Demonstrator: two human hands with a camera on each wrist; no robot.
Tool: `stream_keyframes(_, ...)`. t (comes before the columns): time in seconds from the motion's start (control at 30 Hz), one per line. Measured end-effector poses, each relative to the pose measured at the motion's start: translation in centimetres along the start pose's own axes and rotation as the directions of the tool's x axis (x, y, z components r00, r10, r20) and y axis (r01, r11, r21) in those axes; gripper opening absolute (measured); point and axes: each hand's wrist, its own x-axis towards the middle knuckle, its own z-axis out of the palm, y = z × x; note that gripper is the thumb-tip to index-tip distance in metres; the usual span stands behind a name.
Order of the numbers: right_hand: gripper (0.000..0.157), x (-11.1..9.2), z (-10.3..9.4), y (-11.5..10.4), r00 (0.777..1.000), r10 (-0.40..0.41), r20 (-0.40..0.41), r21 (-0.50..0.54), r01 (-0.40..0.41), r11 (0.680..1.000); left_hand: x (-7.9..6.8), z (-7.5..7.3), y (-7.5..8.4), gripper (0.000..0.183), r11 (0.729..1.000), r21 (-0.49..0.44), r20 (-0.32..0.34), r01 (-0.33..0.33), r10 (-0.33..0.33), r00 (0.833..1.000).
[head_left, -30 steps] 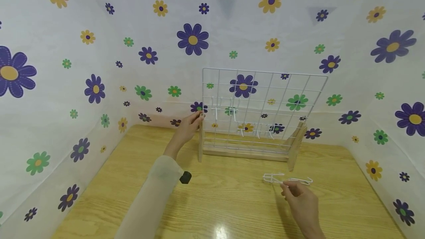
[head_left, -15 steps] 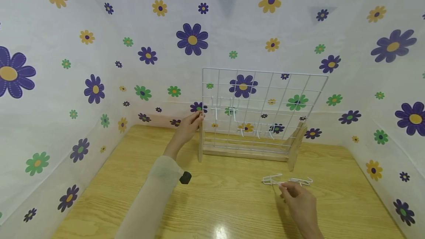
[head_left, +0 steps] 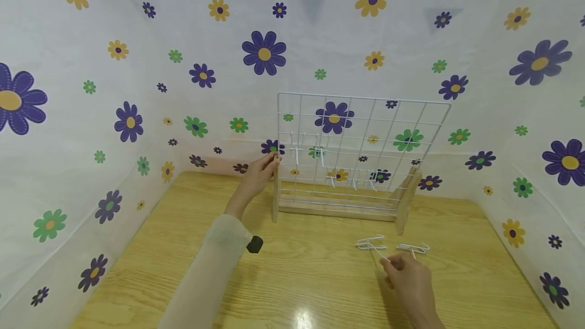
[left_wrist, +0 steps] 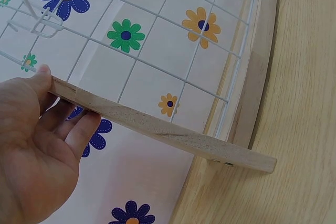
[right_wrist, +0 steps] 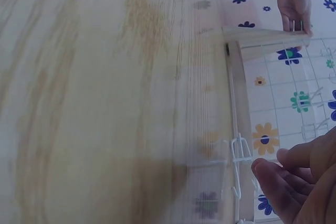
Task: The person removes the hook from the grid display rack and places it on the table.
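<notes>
My left hand (head_left: 255,176) grips the top of the left wooden upright (left_wrist: 157,128) of a stand, thumb on one side and fingers on the other. That stand carries a white wire grid panel (head_left: 365,98), tilted back. With thumb and index finger, my right hand (head_left: 410,281) pinches the end of the prong of a white wire hook (head_left: 369,243), whose looped frame points away toward the stand. Right behind these fingers, a second white wire hook (head_left: 413,248) lies on the table. In the right wrist view the held hook (right_wrist: 239,156) shows just beyond the fingertips.
Several white wire hooks (head_left: 296,154) hang on the grid in two rows, at its left and lower middle. The wooden table (head_left: 292,268) runs back to a flower-print sheet (head_left: 219,44) that surrounds it on three sides.
My right hand has shifted slightly left and toward me, and the pinched hook has moved left and turned a little, separating from the second hook in view. My left hand stays put.
</notes>
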Motion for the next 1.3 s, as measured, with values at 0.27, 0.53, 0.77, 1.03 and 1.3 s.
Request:
stream_keyframes(0.27, 0.019, -0.25, 0.06, 0.33, 0.998, 0.009, 0.062, -0.059, -0.005, 0.998, 0.26, 0.07, -0.39, 0.052, 1.000, -0.018, -0.006, -0.004, 0.003, 1.000)
stream_keyframes(0.53, 0.018, -0.69, 0.06, 0.35, 0.994, 0.038, 0.103, -0.148, -0.022, 0.989, 0.32, 0.10, -0.28, 0.053, 1.000, -0.009, -0.005, 0.003, -0.003, 1.000)
stream_keyframes(0.77, 0.018, -0.65, 0.04, 0.43, 0.991, 0.047, 0.129, -0.205, -0.020, 0.979, 0.28, -0.01, -0.11, 0.053, 1.000, -0.012, 0.004, 0.008, -0.008, 1.000)
stream_keyframes(1.03, 0.019, -0.61, 0.08, 0.54, 0.987, 0.051, 0.149, -0.243, -0.013, 0.970, 0.30, 0.02, -0.20, 0.054, 1.000, -0.018, 0.006, 0.009, -0.009, 1.000)
stream_keyframes(1.3, 0.020, -0.66, 0.16, 0.80, 0.982, 0.065, 0.177, -0.266, -0.016, 0.964, 0.29, 0.04, 0.01, 0.054, 1.000, -0.019, 0.001, 0.010, -0.010, 1.000)
